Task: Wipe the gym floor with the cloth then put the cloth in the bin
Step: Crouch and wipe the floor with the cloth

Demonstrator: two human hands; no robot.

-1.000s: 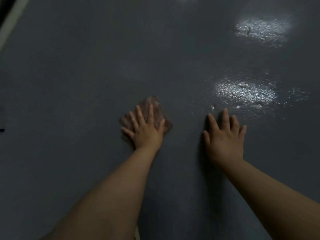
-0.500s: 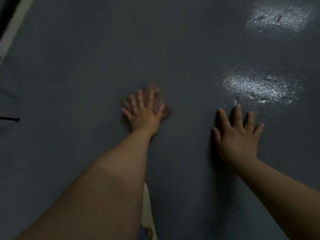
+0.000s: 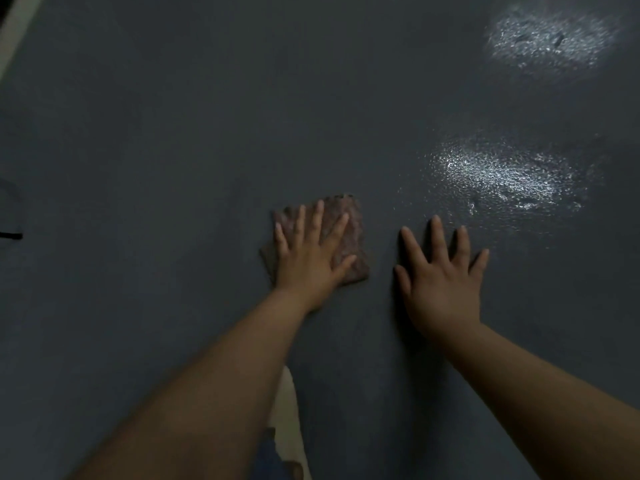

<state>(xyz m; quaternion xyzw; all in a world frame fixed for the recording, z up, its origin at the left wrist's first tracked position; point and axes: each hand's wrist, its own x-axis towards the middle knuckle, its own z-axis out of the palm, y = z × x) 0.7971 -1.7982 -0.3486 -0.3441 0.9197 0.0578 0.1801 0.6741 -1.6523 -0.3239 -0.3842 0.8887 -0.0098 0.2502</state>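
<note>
a pale strip [image 3: 15, 32] runs along the far left edge of the dark gym floor [image 3: 173, 140]. near the middle, the left hand [image 3: 310, 258] presses flat on the brownish cloth [image 3: 349, 237] – fingers straight and spread, nothing gripped – and the cloth lies on the floor under it. just beside it the right hand [image 3: 441, 285] rests open on bare floor, fingers splayed. further right, two glossy patches [image 3: 502, 174] catch the light – one beyond the other
</note>
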